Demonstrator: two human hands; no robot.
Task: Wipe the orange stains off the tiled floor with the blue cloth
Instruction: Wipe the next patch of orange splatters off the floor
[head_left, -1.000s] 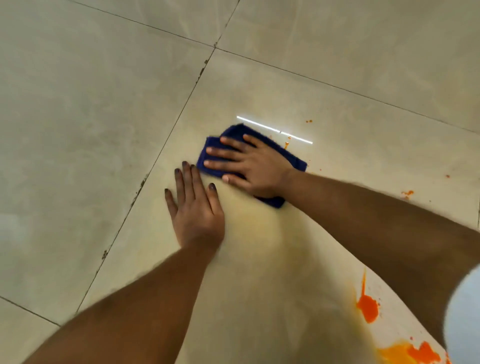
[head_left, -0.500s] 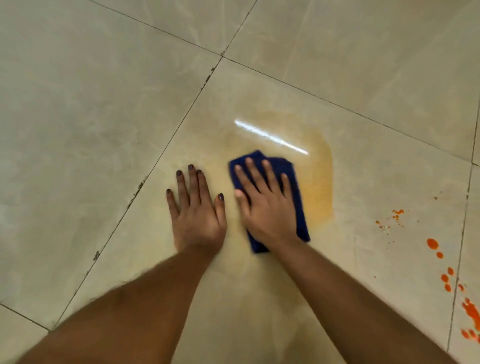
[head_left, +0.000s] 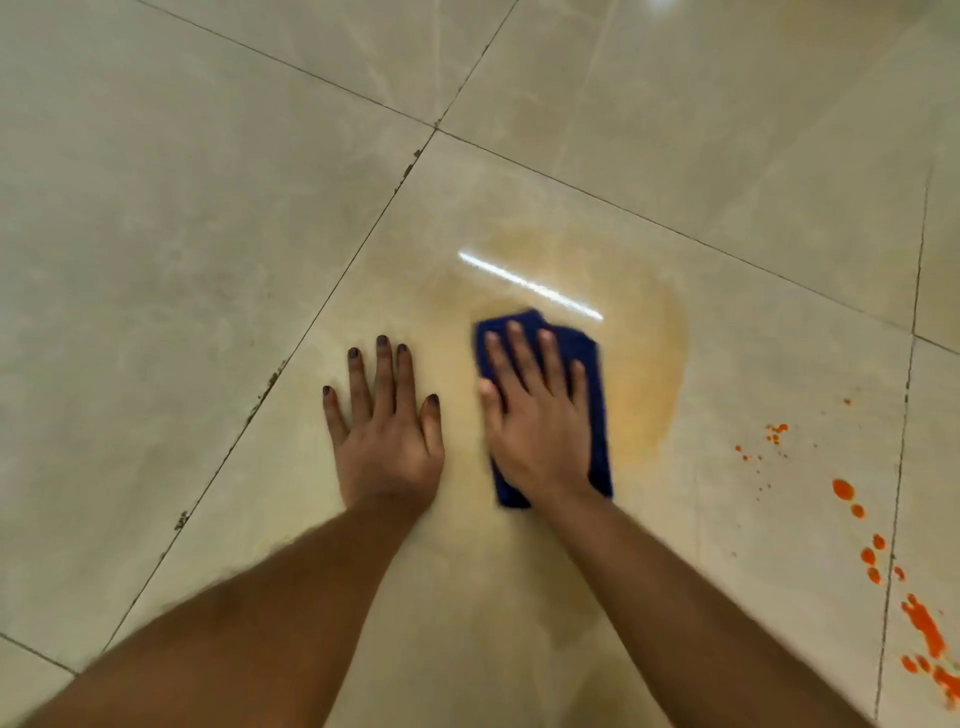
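While the right hand (head_left: 540, 421) presses flat, grip open, the blue cloth (head_left: 584, 358) lies lengthwise away from the person.

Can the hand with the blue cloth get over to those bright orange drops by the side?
Probably yes. The right hand lies flat on the folded blue cloth, and only bare beige tiled floor lies between it and the bright orange drops. Nothing blocks a sideways slide.

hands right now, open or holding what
Left hand: open, flat on the floor.
Right hand: open, pressing the blue cloth down.
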